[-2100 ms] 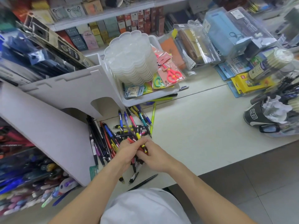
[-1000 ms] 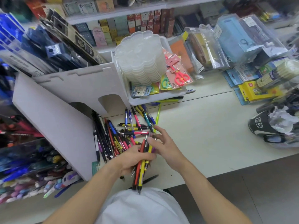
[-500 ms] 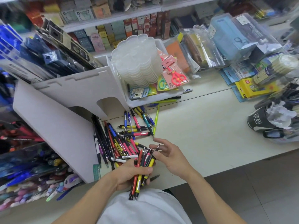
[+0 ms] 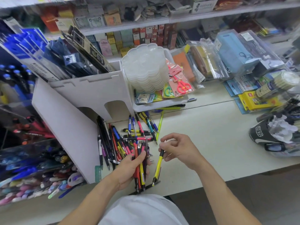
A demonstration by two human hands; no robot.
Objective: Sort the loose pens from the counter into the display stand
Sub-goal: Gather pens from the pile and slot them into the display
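One yellow pen (image 4: 157, 166) pinched in right hand (image 4: 179, 149), long axis running near-far, just right of bundle (image 4: 140, 166) gripped in left hand (image 4: 129, 172). Display stand (image 4: 73, 120) off to left, nearer left hand; loose pens (image 4: 129, 135) on counter (image 4: 211, 135) betw.

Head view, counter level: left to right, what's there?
White display stand → loose pens → left hand gripping a pen bundle → yellow pen pinched by right hand → black cup.
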